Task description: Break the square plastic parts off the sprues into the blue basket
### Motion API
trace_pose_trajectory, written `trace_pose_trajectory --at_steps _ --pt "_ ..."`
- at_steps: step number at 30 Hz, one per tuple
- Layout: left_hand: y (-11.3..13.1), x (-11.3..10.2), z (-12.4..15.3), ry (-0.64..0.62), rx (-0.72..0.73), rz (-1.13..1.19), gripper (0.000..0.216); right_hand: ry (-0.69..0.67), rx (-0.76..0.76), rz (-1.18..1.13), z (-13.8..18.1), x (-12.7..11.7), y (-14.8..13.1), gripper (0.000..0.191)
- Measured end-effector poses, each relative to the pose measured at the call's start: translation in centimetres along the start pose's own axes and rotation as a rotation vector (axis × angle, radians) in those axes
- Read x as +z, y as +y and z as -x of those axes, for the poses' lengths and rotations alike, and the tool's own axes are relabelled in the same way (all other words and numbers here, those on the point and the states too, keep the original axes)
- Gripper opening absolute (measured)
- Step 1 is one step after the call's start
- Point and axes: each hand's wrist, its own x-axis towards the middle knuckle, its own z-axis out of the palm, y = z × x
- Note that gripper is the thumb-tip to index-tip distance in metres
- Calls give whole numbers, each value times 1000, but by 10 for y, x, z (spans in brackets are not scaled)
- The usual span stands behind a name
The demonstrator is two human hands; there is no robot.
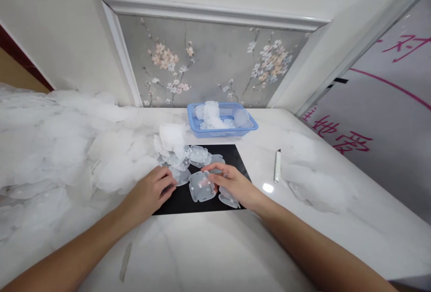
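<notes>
My right hand [234,184] pinches a thin, translucent, squarish plastic piece [202,186] with small tabs along its edges, tilted above a black mat [188,204]. Another translucent piece [229,198] lies under the right hand at the mat's right side. On the left, my left hand [155,189] has its fingers bent and a gap between thumb and fingers. Its fingertips are at the edge of a translucent piece [181,176] on the mat; whether they touch it I cannot tell. Several similar pieces [199,154] overlap behind both hands.
A large heap of whitish translucent pieces [60,148] covers the left of the white marbled table [202,251]. Behind the mat stands a blue basket [222,134] with several pieces inside. A white-handled utility knife [277,166] lies to the right. A panelled wall [215,58] rises behind.
</notes>
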Motion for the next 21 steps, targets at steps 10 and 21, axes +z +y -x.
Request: trace_pose_trajectory --at_steps 10,21 --pt "16 -15 1 112 -307 228 16 -33 -73 74 3 0 -3 30" --pt "13 -12 -2 161 -426 601 14 -14 -172 150 10 4 -13 25"
